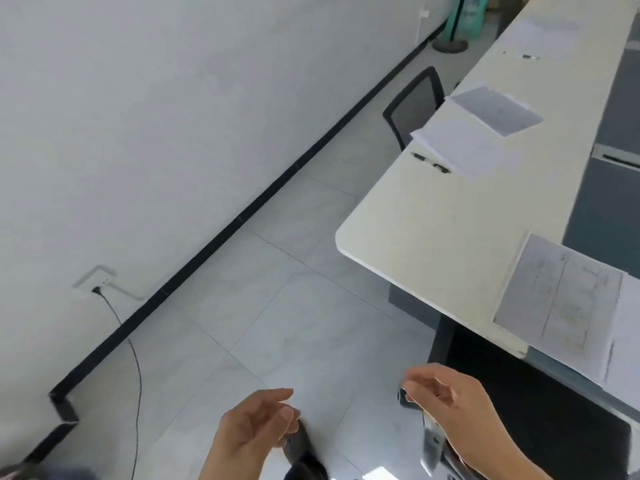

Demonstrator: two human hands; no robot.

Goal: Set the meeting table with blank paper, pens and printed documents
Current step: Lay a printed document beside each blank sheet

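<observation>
A long white meeting table [433,237] runs from the lower right toward the back. A printed document [561,299] lies at its near end, partly over the edge. Further along lie a second printed document [498,110], blank white paper [460,147] and a black pen [431,163] beside it. At the far end sit more paper [543,36] and another pen [530,57]. My left hand [256,427] hangs over the floor, fingers loosely curled, holding nothing. My right hand [450,400] is near the table's corner, fingers apart and empty.
A black mesh chair [414,105] stands tucked against the table's left side. A dark chair back [540,427] is at lower right under my right hand. A cable [133,358] runs from a wall socket down to the tiled floor. A green object [464,19] stands in the far corner.
</observation>
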